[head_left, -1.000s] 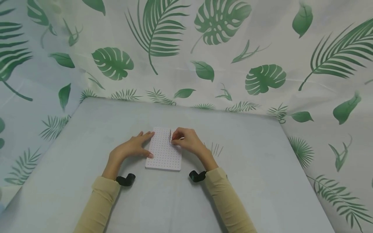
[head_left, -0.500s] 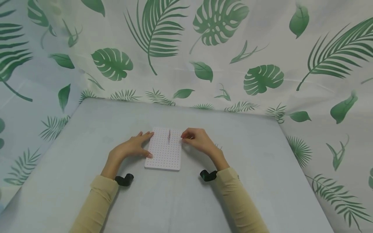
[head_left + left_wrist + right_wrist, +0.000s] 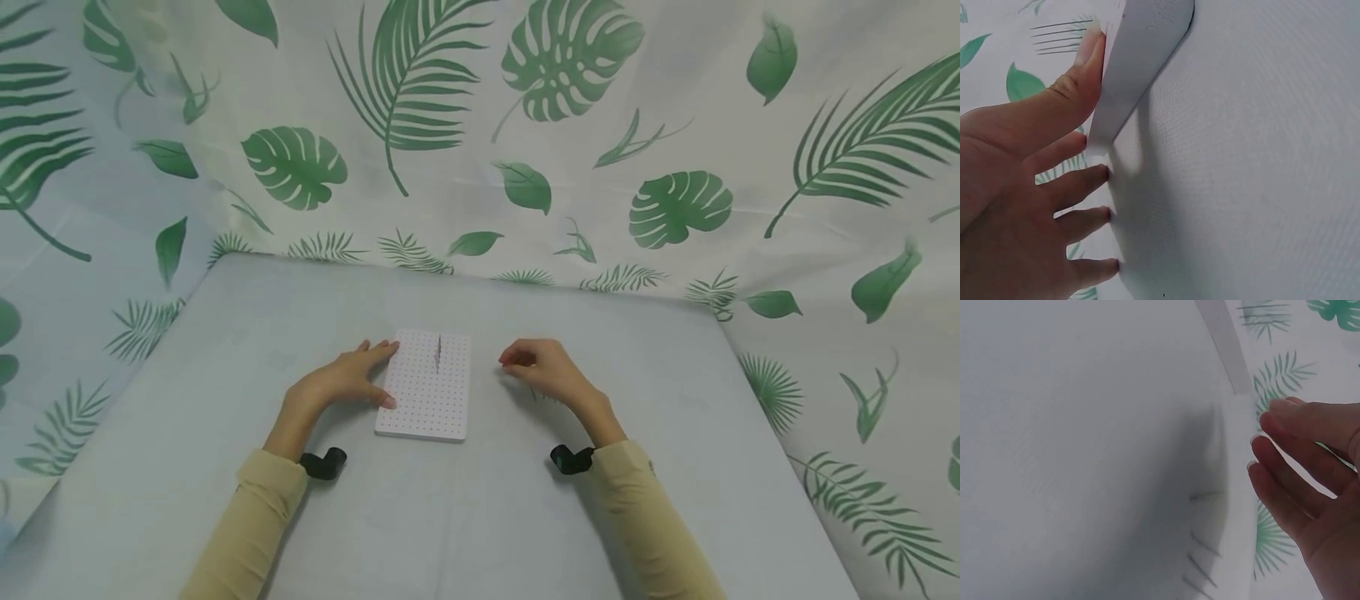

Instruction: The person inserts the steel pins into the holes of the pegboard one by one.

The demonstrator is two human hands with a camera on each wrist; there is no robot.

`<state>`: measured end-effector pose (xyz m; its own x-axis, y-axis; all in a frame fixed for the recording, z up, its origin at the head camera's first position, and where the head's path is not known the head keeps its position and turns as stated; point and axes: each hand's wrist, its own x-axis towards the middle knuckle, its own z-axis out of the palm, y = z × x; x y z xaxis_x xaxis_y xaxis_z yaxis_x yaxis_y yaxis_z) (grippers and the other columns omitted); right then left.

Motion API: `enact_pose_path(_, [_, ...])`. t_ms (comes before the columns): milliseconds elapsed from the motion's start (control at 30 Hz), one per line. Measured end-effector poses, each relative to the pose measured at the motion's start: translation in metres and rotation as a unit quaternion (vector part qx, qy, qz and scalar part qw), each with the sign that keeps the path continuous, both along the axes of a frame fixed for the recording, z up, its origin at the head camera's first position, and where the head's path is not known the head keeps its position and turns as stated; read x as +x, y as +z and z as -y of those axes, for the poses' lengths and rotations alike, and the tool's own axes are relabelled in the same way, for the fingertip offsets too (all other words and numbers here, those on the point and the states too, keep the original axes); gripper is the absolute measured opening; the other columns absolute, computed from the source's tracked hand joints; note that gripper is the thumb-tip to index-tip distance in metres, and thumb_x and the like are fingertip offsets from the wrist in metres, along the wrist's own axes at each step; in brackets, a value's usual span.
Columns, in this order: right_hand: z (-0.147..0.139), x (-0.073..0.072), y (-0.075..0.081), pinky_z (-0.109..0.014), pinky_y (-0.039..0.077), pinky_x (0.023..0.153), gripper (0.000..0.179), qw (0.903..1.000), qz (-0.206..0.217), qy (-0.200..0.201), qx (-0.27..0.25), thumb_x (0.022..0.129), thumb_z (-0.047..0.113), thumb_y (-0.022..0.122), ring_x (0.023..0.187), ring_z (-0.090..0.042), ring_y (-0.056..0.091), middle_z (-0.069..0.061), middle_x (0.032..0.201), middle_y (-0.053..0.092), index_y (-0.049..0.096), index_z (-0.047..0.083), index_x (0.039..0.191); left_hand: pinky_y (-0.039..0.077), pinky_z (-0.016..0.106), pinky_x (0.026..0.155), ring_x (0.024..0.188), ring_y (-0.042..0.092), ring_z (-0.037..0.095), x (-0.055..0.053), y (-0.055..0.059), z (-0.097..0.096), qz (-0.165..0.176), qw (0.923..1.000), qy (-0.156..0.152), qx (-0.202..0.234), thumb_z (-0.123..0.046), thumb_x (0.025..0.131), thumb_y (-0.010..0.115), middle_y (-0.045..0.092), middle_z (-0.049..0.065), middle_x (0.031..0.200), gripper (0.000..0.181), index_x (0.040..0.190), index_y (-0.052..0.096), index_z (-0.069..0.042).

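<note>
A white pegboard (image 3: 427, 400) with a dotted grid of holes lies on the table. Several thin dark pins (image 3: 438, 353) stand upright in a row near its far end; they also show in the left wrist view. My left hand (image 3: 347, 377) rests at the board's left side, thumb on the top edge and fingers spread straight. Right of the board, my right hand (image 3: 551, 368) hovers over the table with loosely bent fingers; thumb and index tips are close, nothing visible between them. Several loose thin pins (image 3: 1200, 570) lie below it, partly hidden by the hand in the head view.
The board rests on a pale grey-white table (image 3: 450, 517). Behind and at the sides hangs a white curtain (image 3: 450, 183) printed with green leaves. A black wrist camera (image 3: 324, 463) sits at the left wrist and another black camera (image 3: 572, 459) at the right.
My right hand has left the pins in the board and moved right, to above the loose pins. The left hand and the board have stayed in place.
</note>
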<state>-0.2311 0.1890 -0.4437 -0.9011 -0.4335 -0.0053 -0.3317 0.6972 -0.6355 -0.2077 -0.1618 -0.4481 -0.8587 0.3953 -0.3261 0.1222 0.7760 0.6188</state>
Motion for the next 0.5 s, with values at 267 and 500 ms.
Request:
enact_pose_path(267, [-0.018,0.003,0.001,-0.041,0.059,0.087,0.014,0.9997,-0.019,0.012,0.011,0.093,0.007,0.072,0.094,-0.021,0.07,-0.005,0.101,0.076,0.076,0.005,0.106,0.007,0.072,0.123,0.158,0.006,0.047,0.0,-0.003,0.001,0.003,0.9999,0.008,0.006,-0.03,0.082,0.085,0.02,0.017,0.17,0.1,0.163,0.029,-0.01])
enact_pose_path(500, [-0.035,0.005,-0.001,-0.044,0.059,0.087,0.02,0.9994,-0.022,0.013,0.023,0.09,0.005,0.075,0.097,-0.025,0.069,-0.01,0.105,0.076,0.075,0.001,0.109,0.006,0.07,0.124,0.158,0.006,0.046,0.001,-0.003,0.0,0.0,0.9999,0.011,0.004,-0.03,0.082,0.085,0.021,0.018,0.17,0.1,0.163,0.029,-0.01])
